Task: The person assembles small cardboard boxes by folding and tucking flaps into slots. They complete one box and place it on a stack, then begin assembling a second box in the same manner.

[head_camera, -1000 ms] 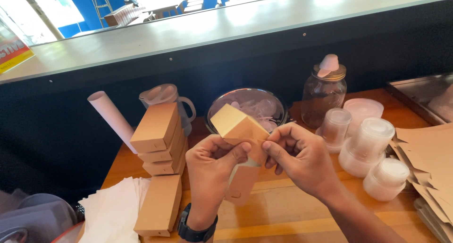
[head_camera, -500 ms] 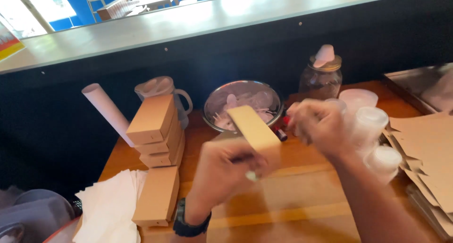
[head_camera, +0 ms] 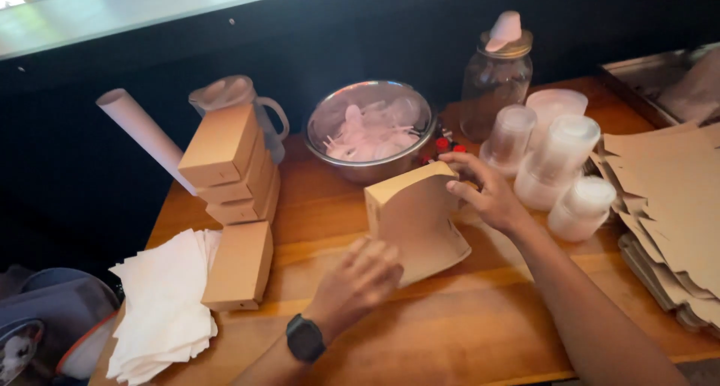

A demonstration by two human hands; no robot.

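Daylight from upper left: pale ledge (head_camera: 150,11) along the top edge blown out near white, no detail. Band below it very dark, almost black, strong contrast. Wooden table (head_camera: 465,326) warmly lit, mid-bright, orange cast. Soft shadows fall toward the viewer and right: under the brown cardboard box (head_camera: 412,221), beside the stacked boxes (head_camera: 229,169). Specular glints on the metal bowl (head_camera: 371,127) rim and the glass jar (head_camera: 495,75). Left hand (head_camera: 360,277) slightly motion-blurred; right hand (head_camera: 484,191) sharper. White napkins (head_camera: 161,303) near clipping. Overall soft, compressed; lower left corner dim, smeared. Mild wide-angle bend at edges.
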